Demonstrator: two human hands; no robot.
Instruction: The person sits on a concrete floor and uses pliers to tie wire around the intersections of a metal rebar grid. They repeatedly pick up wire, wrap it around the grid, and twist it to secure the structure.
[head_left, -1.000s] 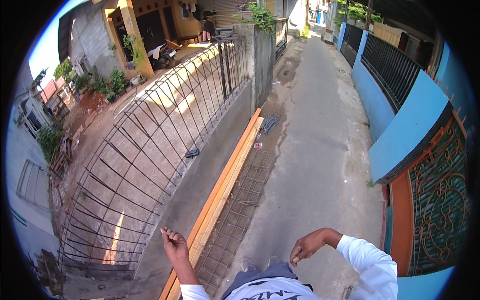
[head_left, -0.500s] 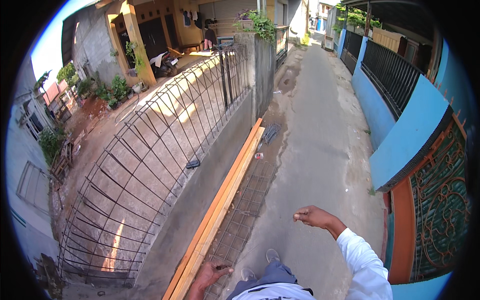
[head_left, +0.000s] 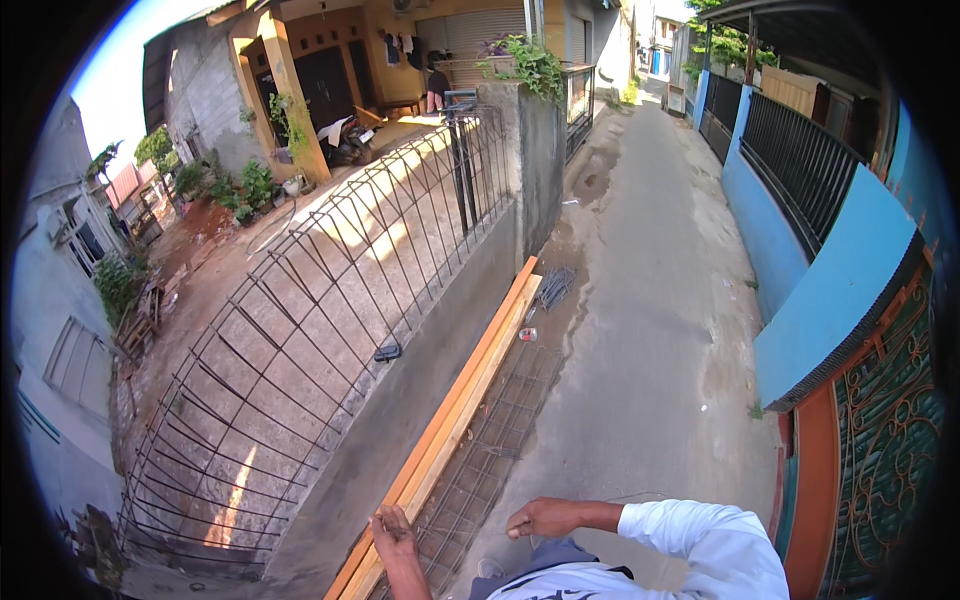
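Observation:
My left hand is raised over the orange-brown wooden boards, its fingers curled together; whatever they may hold is too small to make out. In front of my body, my right hand is closed in a pinch. A thin wire shows faintly beside the right wrist and seems to run from that hand. Beneath and between the hands lies a flat grid of steel bars on the ground, alongside the boards.
A low concrete wall with a tall cage of bent rebar runs along the left. A small dark object sits on the wall. Farther ahead are a can and a bundle of wire pieces. A blue wall borders the lane.
My right hand has come in from the right, down toward my body and nearer the left hand. My left hand has shifted slightly left and up. The view has tilted a little.

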